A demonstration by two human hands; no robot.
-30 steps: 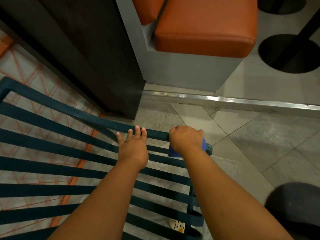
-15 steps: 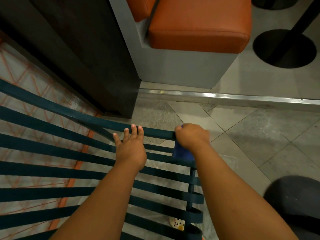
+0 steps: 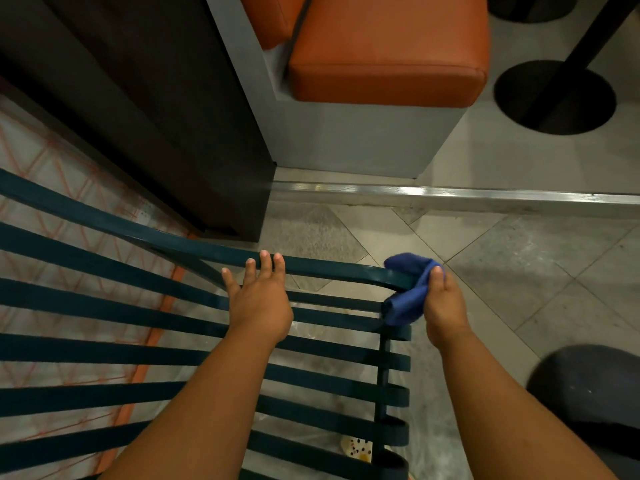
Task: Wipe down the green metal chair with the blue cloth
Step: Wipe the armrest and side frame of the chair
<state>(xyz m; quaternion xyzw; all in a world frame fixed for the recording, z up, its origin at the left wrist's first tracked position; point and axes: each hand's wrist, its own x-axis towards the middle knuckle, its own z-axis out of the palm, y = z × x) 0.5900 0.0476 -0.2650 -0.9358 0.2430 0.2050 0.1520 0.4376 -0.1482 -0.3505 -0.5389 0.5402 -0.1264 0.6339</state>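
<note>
Head view. The chair point(image 3: 138, 355) fills the lower left: dark green slats run left to right and join a curved frame rail on the right. The left hand point(image 3: 258, 299) lies flat on the slats, fingers straight and slightly spread, fingertips point(image 3: 263, 258) on the top rail. It braces and grips nothing. The right hand point(image 3: 443, 306) pinches the cloth point(image 3: 407, 292) between thumb and fingers. The cloth is wrapped over the rail's rounded top right corner, touching the metal above and below the bend.

Step in hand, judged: wiping the corner bend. To do it well, keep the cloth folded round the rail so it covers the upper and under faces together, and draw it along the curve in one pass. Hold the left hand down so the chair does not shift.

Edges and room. The slat ends curl into loops point(image 3: 398, 396) along the right side; cloth may snag there. Open floor point(image 3: 519, 282) lies right of the corner and gives the right arm free swing. A dark panel point(image 3: 156, 116) and a bench point(image 3: 388, 53) stand beyond the top rail, near but apart from it. A dark rounded object point(image 3: 588, 393) sits at lower right; what it is cannot be told.
</note>
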